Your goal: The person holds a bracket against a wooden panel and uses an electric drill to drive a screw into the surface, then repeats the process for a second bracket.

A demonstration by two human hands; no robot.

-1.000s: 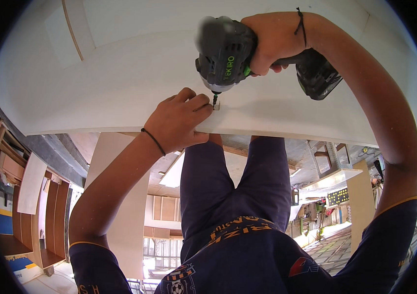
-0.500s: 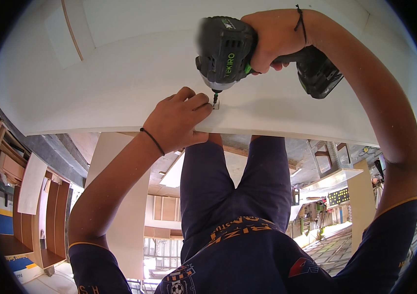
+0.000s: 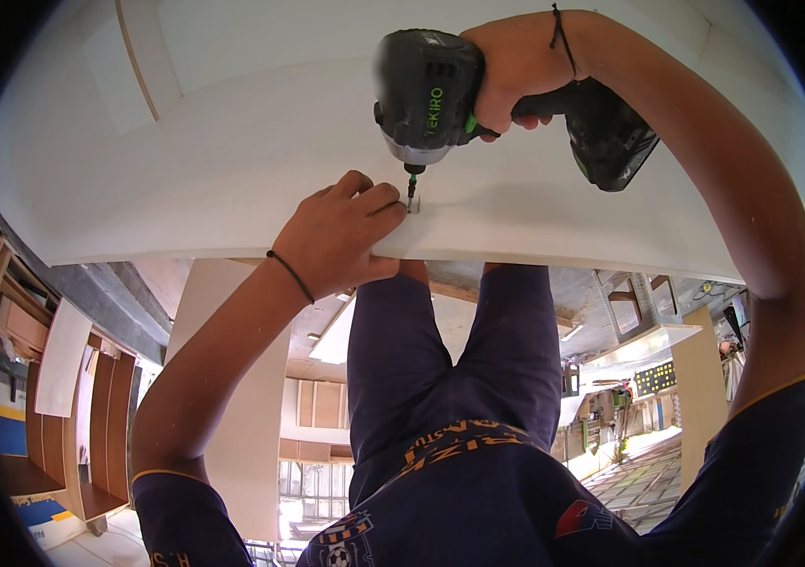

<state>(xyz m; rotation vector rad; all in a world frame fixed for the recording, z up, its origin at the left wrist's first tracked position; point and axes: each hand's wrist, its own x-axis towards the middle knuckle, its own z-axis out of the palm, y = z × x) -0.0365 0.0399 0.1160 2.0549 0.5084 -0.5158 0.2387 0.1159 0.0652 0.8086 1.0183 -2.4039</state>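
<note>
My right hand [image 3: 511, 80] is wrapped round the grip of a black and green cordless impact driver [image 3: 429, 99], whose battery points to the right. The driver bit [image 3: 411, 189] points toward me, its tip at a small bracket-like piece [image 3: 415, 205] on the white panel [image 3: 554, 208], close to the panel's near edge. Beside the bit, my left hand [image 3: 338, 231] is closed, fingers curled above the panel and thumb at its edge. The index fingertip lies right by the small piece. What is pinched between those fingers is hidden, and no screw can be made out.
A thin wood-coloured strip [image 3: 136, 61] runs along a recess in the panel at the far left. Brown open cabinets [image 3: 105, 425] stand to the left. Below the panel's edge are my legs [image 3: 454, 350], with a pale board [image 3: 232, 397] to their left.
The driver and my right hand have shifted slightly left, and the bit now stands more upright in view. My left hand stays almost in place beside the small piece.
</note>
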